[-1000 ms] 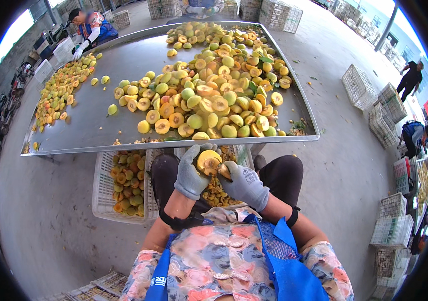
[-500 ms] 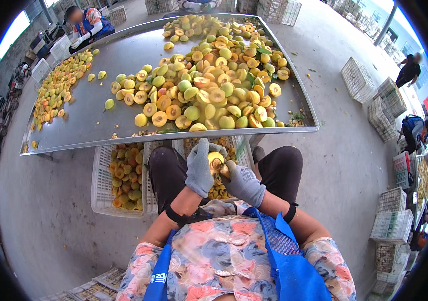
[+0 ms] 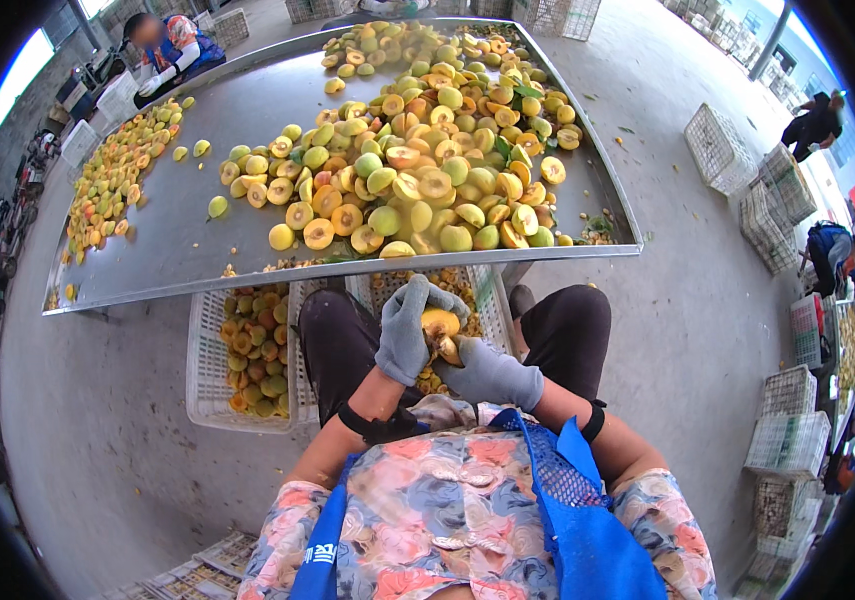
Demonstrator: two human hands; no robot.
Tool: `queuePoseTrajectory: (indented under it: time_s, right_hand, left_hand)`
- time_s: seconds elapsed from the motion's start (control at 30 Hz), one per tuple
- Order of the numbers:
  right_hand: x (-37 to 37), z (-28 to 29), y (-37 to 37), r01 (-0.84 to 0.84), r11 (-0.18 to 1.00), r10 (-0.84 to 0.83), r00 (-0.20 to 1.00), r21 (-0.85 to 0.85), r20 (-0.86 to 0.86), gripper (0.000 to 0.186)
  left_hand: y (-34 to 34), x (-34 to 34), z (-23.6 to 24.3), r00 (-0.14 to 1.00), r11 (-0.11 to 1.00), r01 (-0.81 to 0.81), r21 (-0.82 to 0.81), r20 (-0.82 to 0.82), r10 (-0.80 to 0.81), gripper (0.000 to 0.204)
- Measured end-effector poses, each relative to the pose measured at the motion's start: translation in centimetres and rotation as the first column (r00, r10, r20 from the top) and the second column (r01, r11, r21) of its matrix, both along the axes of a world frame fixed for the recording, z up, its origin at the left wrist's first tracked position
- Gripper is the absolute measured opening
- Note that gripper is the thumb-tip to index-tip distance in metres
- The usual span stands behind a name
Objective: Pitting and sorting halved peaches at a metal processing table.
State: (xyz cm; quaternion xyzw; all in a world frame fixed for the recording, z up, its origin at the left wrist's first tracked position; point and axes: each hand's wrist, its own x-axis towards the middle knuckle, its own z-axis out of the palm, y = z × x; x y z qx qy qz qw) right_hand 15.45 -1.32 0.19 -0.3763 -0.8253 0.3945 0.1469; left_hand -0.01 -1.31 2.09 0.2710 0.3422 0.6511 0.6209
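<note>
Since a moment ago my right hand (image 3: 492,376) has rolled lower against the yellow fruit (image 3: 438,321), held above the crate (image 3: 494,303) between my knees in my left hand's (image 3: 408,332) curled fingers, my right fingertips too hidden to tell, so the coring seems unfinished.

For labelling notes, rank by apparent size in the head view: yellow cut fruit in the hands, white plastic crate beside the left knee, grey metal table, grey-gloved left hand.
1. Grey metal table
2. White plastic crate
3. Grey-gloved left hand
4. Yellow cut fruit, partly covered
</note>
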Motion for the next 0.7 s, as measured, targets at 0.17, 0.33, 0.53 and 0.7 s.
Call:
queuePoseTrajectory:
  time_s: [0.17,0.33,0.53,0.7]
  right_hand:
    - [0.6,4.8,0.3,-0.188,0.363,-0.087,0.968,-0.913,-0.235,0.022]
    - [1.3,2.7,0.6,-0.321,0.102,-0.158,0.929,-0.942,-0.334,0.017]
    - [1.6,3.1,1.8,-0.426,0.009,-0.14,0.895,-0.905,-0.423,0.017]
    - [2.9,0.3,4.7,-0.225,0.206,-0.357,0.889,-0.952,-0.287,0.021]
  left_hand:
    - [0.0,-0.3,-0.2,0.974,0.989,0.145,0.013,0.172,-0.145,0.04]
    - [0.2,0.2,-0.7,0.904,0.976,0.218,-0.017,0.38,-0.195,0.044]
    - [0.8,-1.2,-1.3,0.848,0.97,0.165,-0.18,0.529,-0.046,0.037]
    - [-1.3,-10.5,1.5,0.524,0.826,-0.518,0.222,-0.681,0.511,0.031]
